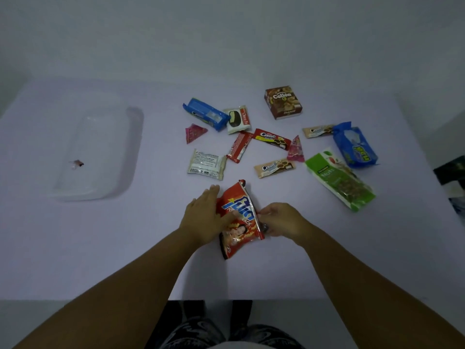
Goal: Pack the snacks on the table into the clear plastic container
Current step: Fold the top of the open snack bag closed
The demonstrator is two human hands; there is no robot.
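Both hands, left hand (205, 217) and right hand (281, 220), clamp fingers on red chip bag (239, 220): judged light, crushable, slippery; grip side seams.

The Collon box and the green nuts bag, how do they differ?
The Collon box is a small brown carton at the far side of the table; the green nuts bag is a longer soft pouch lying nearer, at the right. The box sits alone; the bag touches a blue packet. Neither is being held.

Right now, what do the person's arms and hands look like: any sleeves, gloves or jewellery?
Both forearms are bare with no sleeves in view. The left hand and right hand wear no gloves; no watch, bracelet or ring is visible.
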